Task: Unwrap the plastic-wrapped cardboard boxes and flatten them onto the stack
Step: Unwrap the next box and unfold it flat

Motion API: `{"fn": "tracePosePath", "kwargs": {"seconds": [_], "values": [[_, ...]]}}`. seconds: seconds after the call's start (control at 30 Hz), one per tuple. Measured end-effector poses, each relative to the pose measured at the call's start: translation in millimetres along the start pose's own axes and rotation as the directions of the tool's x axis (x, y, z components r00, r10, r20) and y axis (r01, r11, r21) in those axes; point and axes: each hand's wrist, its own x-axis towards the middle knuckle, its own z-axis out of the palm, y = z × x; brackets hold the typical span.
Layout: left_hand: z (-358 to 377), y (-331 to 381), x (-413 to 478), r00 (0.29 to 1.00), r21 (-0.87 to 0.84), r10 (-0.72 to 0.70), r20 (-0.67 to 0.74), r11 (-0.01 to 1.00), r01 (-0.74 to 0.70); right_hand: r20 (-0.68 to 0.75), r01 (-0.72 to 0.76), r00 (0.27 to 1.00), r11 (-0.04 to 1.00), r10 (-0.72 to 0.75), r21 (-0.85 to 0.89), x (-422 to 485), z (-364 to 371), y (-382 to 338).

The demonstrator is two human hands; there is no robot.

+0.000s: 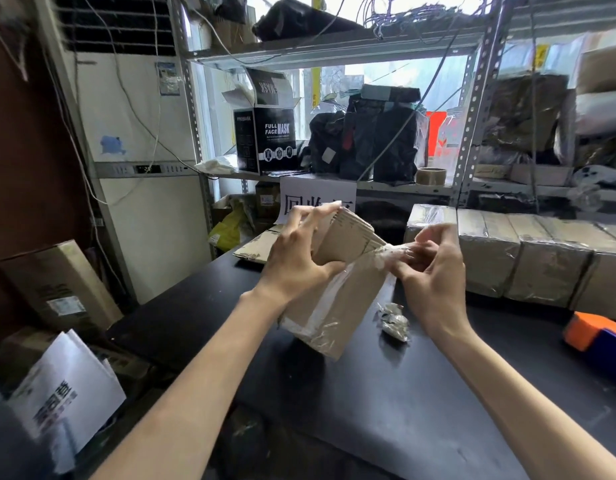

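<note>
wrapped cardboard bundle [337,296] is hanging over the middle of the table [368,410], its long axis tilting up toward the far edge. left hand [296,258] is gripping its upper left side, fingers curled. right hand [431,271], just beside the top right corner, is pinching bunched plastic wrap [386,256]. flat stack [254,249] is lying at the far edge.
</note>
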Motion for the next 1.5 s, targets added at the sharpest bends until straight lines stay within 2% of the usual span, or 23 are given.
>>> {"fn": "tracePosePath", "kwargs": {"seconds": [0.13,0.23,0.33,0.4,0.5,0.63,0.8,0.87,0.97,1.07,1.17,1.27,1.43,1.5], "values": [[-18,-2,14,0.992,0.031,0.043,0.122,0.998,-0.047,0.091,0.037,0.995,0.999,-0.039,0.032,6,4,-10],[-20,-5,18,0.998,-0.002,0.035,0.053,0.999,-0.035,0.107,0.030,0.994,0.997,-0.038,0.074,4,7,-13],[-18,-5,14,0.999,0.085,0.032,0.005,0.996,-0.033,0.057,-0.018,0.998,0.999,0.015,0.046,1,9,-12],[-18,-7,9,1.000,0.140,0.026,0.010,0.990,-0.027,0.088,-0.071,0.994,0.996,0.066,0.048,2,8,-12],[-17,-14,2,1.000,0.140,0.020,-0.010,0.990,-0.018,0.169,-0.073,0.983,0.997,0.073,-0.003,2,6,-12],[-13,-22,-7,0.999,0.144,0.042,-0.024,0.989,-0.038,0.178,-0.034,0.983,0.994,0.052,-0.105,-9,8,-9],[-10,-23,-14,0.989,0.067,0.040,-0.144,0.997,-0.031,0.310,0.046,0.949,0.954,0.050,-0.296,-22,7,-6],[-11,-22,-13,0.980,-0.011,-0.007,-0.199,1.000,0.005,0.269,0.075,0.963,0.951,0.009,-0.301,-21,6,-8],[-18,-17,-9,0.958,-0.226,-0.129,-0.254,0.972,0.071,0.123,0.196,0.977,0.955,-0.172,-0.224,-18,2,-20],[-23,-10,-1,0.959,-0.323,-0.200,-0.199,0.938,0.128,0.112,0.339,0.938,0.934,-0.328,-0.108,-14,1,-38],[-23,-5,6,0.965,-0.408,-0.233,-0.117,0.897,0.167,0.228,0.333,0.922,0.942,-0.314,-0.049,-12,6,-52],[-19,-3,5,0.963,-0.429,-0.247,-0.108,0.885,0.179,0.261,0.247,0.938,0.968,-0.229,-0.040,-5,8,-55],[-14,-8,4,0.954,-0.419,-0.273,-0.127,0.886,0.198,0.203,0.323,0.940,0.904,-0.273,-0.280,6,8,-50],[-14,-5,5,0.958,-0.404,-0.266,-0.109,0.892,0.202,0.158,0.364,0.931,0.879,-0.330,-0.308,9,9,-46]]}}
